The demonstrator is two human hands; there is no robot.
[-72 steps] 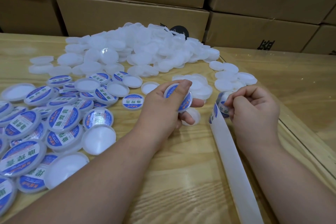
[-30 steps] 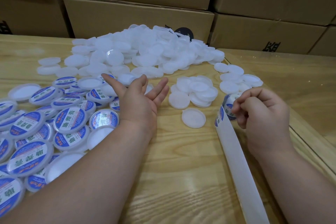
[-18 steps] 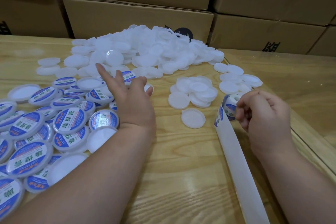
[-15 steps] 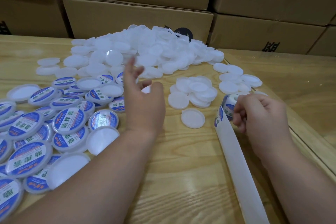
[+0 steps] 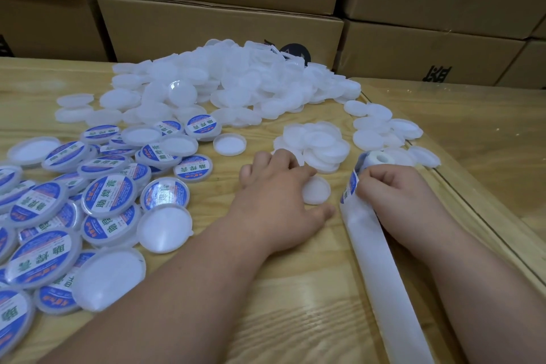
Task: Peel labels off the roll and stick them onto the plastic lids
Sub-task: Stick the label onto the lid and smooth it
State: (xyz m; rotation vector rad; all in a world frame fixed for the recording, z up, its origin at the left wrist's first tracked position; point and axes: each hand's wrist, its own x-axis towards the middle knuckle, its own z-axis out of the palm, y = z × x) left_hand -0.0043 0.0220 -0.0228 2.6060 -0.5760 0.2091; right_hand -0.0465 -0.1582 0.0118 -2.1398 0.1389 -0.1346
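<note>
My left hand lies over a single plain white lid on the wooden table, fingers curled at its far edge and thumb at its near edge. My right hand is curled just right of it and pinches a blue-and-white label at the top of the white backing strip. The label roll sits just beyond that hand. Labelled lids are heaped at the left.
A large heap of plain lids fills the back of the table, with smaller clusters just beyond my hands. Cardboard boxes are stacked behind. A raised table seam runs along the right.
My left hand let a labelled lid go onto the left pile, then swung right and came down on the single plain lid. My right hand stayed at the roll, working on a label.
</note>
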